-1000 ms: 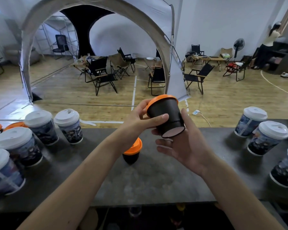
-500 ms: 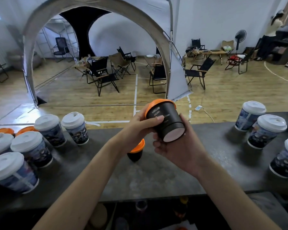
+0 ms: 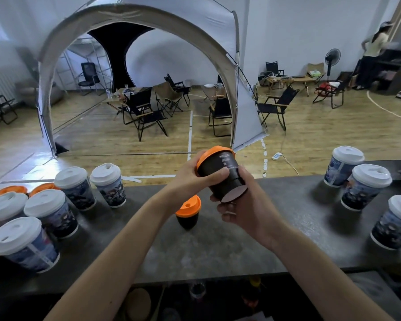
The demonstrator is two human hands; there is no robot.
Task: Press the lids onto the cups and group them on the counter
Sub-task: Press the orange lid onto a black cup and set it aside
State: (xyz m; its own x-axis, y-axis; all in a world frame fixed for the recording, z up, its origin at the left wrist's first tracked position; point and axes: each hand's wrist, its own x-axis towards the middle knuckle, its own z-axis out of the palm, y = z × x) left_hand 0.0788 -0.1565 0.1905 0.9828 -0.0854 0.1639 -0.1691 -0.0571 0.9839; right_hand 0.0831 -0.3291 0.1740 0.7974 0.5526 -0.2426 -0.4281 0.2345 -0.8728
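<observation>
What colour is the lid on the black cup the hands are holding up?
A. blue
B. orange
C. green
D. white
B: the black cup, tilted on its side between the left hand and the right hand, has an orange lid around its top edge.

left hand, right hand, both gripping
</observation>
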